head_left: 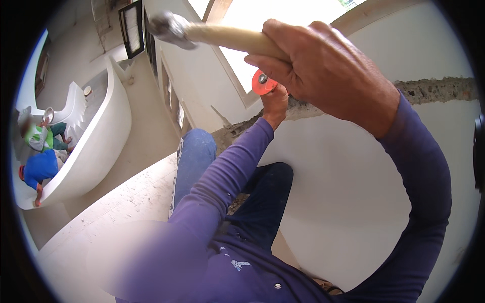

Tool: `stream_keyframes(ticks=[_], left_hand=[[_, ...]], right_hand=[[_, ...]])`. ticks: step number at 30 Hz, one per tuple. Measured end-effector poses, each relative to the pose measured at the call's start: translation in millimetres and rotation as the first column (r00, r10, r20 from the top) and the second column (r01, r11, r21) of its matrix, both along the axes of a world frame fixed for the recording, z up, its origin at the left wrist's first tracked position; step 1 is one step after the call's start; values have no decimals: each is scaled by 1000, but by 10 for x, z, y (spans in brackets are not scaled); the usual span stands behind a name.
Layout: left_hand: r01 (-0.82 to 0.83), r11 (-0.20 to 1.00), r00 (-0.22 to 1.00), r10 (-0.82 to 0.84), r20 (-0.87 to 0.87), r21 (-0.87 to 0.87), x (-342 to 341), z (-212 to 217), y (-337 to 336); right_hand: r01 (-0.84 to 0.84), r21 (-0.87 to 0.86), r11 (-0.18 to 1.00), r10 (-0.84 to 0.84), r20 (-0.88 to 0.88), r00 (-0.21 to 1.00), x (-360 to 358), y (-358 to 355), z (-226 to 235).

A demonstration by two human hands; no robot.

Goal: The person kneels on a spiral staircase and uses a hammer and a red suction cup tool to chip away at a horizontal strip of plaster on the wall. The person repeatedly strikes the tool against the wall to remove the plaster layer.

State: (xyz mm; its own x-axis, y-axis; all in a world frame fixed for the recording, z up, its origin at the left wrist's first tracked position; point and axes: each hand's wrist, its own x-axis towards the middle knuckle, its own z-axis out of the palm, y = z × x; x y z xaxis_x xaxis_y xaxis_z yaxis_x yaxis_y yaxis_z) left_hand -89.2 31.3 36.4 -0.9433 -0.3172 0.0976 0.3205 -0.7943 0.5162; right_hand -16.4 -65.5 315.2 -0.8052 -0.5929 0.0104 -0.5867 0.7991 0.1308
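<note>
My right hand (331,70) is wrapped round the pale wooden handle of a hammer (232,39), raised in front of me. Its metal head points to the left and is a little blurred. Below it, my left hand (276,105) grips a chisel (262,79) with a round orange-red hand guard. The metal striking end shows at the guard's centre, and the hammer head is well apart from it. My left fist and the guard hide the chisel's shaft and tip. A rough chipped groove (437,91) runs along the white wall (343,187) behind both hands.
A bright window opening (283,17) lies beyond my hands. Debris is scattered on the pale ledge (136,187) beside my bent legs. Farther left, past a drop, two people (43,164) work on a staircase with a curved white side wall (108,136).
</note>
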Motion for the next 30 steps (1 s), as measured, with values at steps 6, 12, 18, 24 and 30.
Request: stream_keyframes(ticks=[6, 12, 18, 24, 30], left_hand=[[94, 995, 996, -94, -7, 14, -119, -261, 103], [185, 982, 983, -185, -9, 34, 29, -124, -54], [241, 960, 968, -248, 36, 140, 174, 151, -90], [-144, 890, 983, 77, -168, -432, -75, -605, 291], [98, 927, 995, -102, 10, -362, 18, -275, 229]], right_hand=[[-127, 415, 901, 152, -28, 988, -193, 262, -31], [-413, -149, 898, 368, -259, 893, 19, -389, 61], [12, 471, 882, -38, 45, 998, -66, 517, -49], [-389, -7, 921, 381, -185, 906, 178, -296, 207], [75, 120, 990, -86, 88, 992, 291, 106, 63]])
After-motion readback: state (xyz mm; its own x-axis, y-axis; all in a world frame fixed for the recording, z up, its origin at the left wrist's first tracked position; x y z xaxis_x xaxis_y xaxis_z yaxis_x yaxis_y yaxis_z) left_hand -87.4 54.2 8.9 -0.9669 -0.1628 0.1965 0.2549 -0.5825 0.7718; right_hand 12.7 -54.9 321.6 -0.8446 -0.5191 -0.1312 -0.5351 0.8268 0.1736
